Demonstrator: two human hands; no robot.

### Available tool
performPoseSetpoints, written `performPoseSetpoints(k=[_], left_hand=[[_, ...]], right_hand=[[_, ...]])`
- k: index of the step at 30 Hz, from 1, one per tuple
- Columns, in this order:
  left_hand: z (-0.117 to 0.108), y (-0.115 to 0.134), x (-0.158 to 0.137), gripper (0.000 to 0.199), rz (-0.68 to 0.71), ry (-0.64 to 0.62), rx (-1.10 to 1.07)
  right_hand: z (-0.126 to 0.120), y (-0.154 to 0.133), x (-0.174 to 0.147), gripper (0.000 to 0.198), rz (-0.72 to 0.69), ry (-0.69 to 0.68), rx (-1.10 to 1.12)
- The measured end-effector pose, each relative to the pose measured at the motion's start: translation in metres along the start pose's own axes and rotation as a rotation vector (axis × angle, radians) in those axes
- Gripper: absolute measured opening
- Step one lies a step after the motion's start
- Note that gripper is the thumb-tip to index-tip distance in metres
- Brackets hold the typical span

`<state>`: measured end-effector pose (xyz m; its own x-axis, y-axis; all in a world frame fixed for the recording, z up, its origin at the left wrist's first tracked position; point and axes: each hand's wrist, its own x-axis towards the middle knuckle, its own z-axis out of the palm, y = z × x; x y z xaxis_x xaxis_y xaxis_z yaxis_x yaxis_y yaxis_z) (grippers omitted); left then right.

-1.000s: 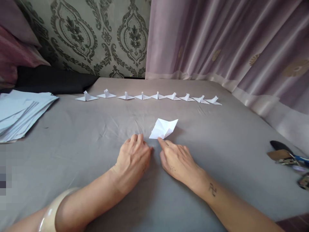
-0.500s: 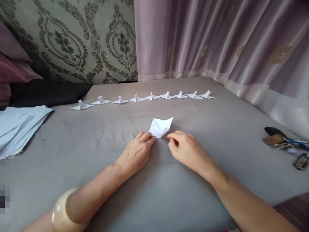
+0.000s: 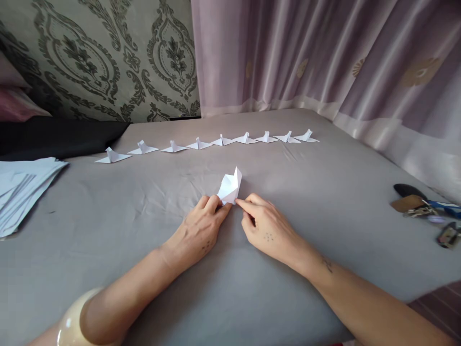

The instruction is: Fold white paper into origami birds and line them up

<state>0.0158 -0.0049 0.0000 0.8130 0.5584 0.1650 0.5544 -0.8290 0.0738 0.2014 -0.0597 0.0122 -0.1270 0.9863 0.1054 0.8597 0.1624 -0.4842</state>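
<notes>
A small piece of folded white paper [image 3: 228, 186] lies on the grey sheet in front of me, its right flap standing up steeply. The fingers of my left hand [image 3: 200, 228] are closed on its lower left edge, holding it against the surface. My right hand [image 3: 268, 228] is mostly curled, and its index fingertip presses the paper's lower right corner. The thumb of that hand is bent below the index finger, apart from the paper. Farther off, a row of several folded white paper figures [image 3: 174, 147] stretches across the sheet, each with an upright middle part.
Loose white papers [image 3: 25, 187] are stacked at the left, beside a black cloth [image 3: 61, 137]. On the right lie keys [image 3: 419, 210] with a brown tag and other small items. A patterned wall [image 3: 108, 57] and purple curtains [image 3: 270, 53] border the far side.
The paper's right flap has risen from leaning outward to nearly upright. My right hand has moved left, and its index finger now touches the paper. The whole view has shifted slightly.
</notes>
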Motion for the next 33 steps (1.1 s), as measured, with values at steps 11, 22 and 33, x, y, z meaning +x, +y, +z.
performPoseSetpoints(k=[11, 22, 33], left_hand=[[-0.013, 0.004, -0.008, 0.052, -0.044, -0.053, -0.132], [-0.026, -0.011, 0.011, 0.014, -0.604, 0.032, -0.633], [-0.014, -0.021, 0.008, 0.025, -0.570, 0.132, -0.586]], right_hand=[[0.006, -0.008, -0.005, 0.045, -0.112, -0.006, -0.211], [0.010, -0.013, -0.004, 0.044, -0.158, 0.000, -0.315], [0.008, -0.013, 0.002, 0.037, -0.191, 0.005, -0.240]])
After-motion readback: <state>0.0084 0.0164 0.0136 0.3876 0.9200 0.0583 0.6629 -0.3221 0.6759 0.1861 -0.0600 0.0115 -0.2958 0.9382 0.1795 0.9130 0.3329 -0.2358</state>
